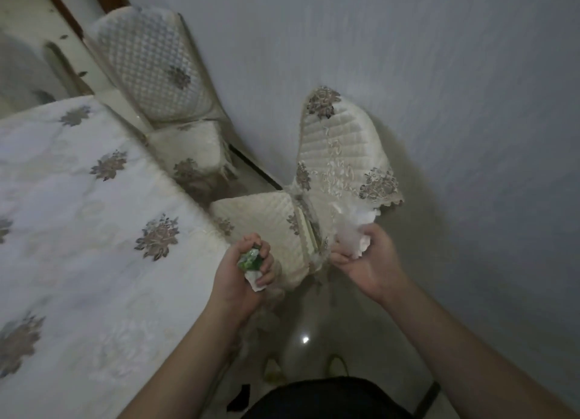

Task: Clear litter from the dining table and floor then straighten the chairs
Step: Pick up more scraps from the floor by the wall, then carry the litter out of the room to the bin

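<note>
Litter in left hand: the left hand (248,269), low in the middle of the frame, has its fingers curled tight round a crumpled green wrapper (250,259) with a bit of white paper (255,281) sticking out below the fist
Litter in right hand: the right hand (365,255), to the right of centre, grips a wad of white tissue (357,230); the wad is just at the lower edge of the near chair's back
Hands: both closed on litter, apart from each other, with the corner of the chair seat between them
Done so far: I judge the collecting is well advanced, because both hands are full and the visible part of the dining table (78,217), at the left of the frame, shows only its flowered cloth
Left to do: the litter is not yet thrown away; a dark scrap (240,398) lies on the floor (317,324) at the bottom centre and may be litter too
Chairs: the near chair (332,180) stands turned at an angle to the table, and the far chair (157,82) in the upper left leans close to the table corner; both seem not yet straightened
Hidden or unclear: no bin is in view; the table is cut off at the left edge; the floor under table and chairs is dark; two pale shapes near the bottom centre are too blurred to name; a dark garment covers the lowest part of the frame
</note>
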Tool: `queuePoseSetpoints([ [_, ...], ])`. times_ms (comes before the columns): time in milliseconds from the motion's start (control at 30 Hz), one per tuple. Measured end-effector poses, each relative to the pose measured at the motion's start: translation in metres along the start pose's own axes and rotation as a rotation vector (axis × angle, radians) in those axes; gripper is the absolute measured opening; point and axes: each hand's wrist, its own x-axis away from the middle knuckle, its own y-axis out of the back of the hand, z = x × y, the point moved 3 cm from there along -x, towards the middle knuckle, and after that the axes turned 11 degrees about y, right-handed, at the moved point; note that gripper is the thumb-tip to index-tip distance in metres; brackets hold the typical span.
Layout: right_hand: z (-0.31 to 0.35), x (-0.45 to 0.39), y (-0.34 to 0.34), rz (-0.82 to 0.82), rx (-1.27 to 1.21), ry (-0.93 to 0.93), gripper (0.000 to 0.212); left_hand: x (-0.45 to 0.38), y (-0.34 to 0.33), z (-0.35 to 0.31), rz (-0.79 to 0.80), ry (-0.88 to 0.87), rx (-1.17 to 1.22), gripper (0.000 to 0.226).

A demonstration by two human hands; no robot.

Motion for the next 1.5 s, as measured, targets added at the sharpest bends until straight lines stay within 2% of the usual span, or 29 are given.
queuePoseSetpoints([
  [100,-0.019,-0.008,-0.011,0.101,0.068,-0.146,0.078,0.023,0.019,-0.005,-0.117,-0.095,0.048,0.023],
  [167,-0.036,-0.014,-0.021,0.172,0.112,-0.183,0.068,0.045,0.037,-0.009,-0.221,-0.163,0.076,0.008],
  [300,-0.073,-0.02,-0.054,0.284,0.334,-0.204,0.032,0.096,0.075,-0.011,-0.351,-0.305,0.159,0.009],
  [433,-0.124,-0.016,-0.086,0.306,0.45,-0.327,0.014,0.153,0.106,-0.007,-0.407,-0.451,0.243,0.029],
  [567,-0.183,0.009,-0.12,0.37,0.395,-0.544,0.021,0.215,0.135,0.008,-0.505,-0.575,0.33,0.013],
  [633,-0.214,0.026,-0.136,0.432,0.398,-0.629,0.025,0.246,0.151,0.019,-0.56,-0.634,0.388,0.011],
  [733,-0.263,0.055,-0.158,0.61,0.565,-0.668,0.042,0.298,0.177,0.037,-0.591,-0.737,0.462,0.009],
  [800,-0.3,0.082,-0.169,0.702,0.674,-0.681,0.047,0.34,0.195,0.048,-0.549,-0.828,0.516,0.022],
  [867,-0.337,0.112,-0.175,0.746,0.727,-0.693,0.029,0.389,0.216,0.06,-0.53,-0.915,0.553,0.035],
  [967,-0.396,0.157,-0.179,0.767,0.691,-0.774,0.041,0.456,0.247,0.078,-0.535,-1.008,0.595,0.037],
  [1133,-0.471,0.227,-0.181,0.86,0.655,-0.938,0.026,0.533,0.287,0.1,-0.646,-1.068,0.652,0.035],
  [1200,-0.492,0.247,-0.182,0.863,0.597,-1.004,0.039,0.552,0.299,0.106,-0.692,-1.084,0.676,0.019],
  [1267,-0.509,0.262,-0.183,0.789,0.571,-1.097,0.055,0.565,0.308,0.112,-0.713,-1.089,0.694,0.009],
  [1367,-0.534,0.268,-0.185,0.679,0.626,-1.146,0.069,0.576,0.319,0.115,-0.701,-1.118,0.705,0.029],
  [1500,-0.566,0.26,-0.19,0.663,0.774,-1.092,0.041,0.58,0.329,0.114,-0.705,-1.13,0.729,0.037],
])
